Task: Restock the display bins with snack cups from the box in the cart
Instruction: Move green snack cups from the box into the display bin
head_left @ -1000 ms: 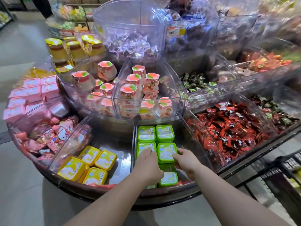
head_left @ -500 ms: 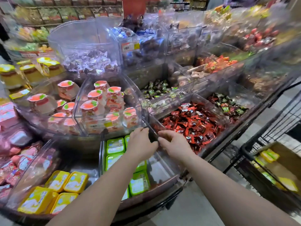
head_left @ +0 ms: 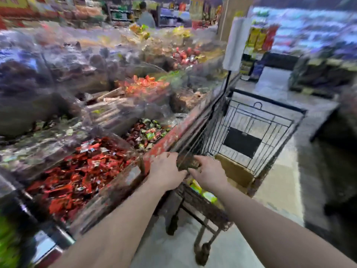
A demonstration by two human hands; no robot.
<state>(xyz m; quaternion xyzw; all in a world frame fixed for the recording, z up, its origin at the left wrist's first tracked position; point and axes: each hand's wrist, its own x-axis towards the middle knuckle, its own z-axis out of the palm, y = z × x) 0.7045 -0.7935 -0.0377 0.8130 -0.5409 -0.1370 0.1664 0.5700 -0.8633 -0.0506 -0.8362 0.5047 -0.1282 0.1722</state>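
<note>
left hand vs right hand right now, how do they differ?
The left hand is over the display's red edge; the right hand is over the cart, above the cardboard box. The left hand's fingers look loosely spread, while the right hand's angle down toward the box. Both are bare, hold nothing visible, and sit close together; blur hides finer finger detail.

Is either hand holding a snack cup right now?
No: the left hand and right hand hold nothing as they reach toward the cart.
</note>
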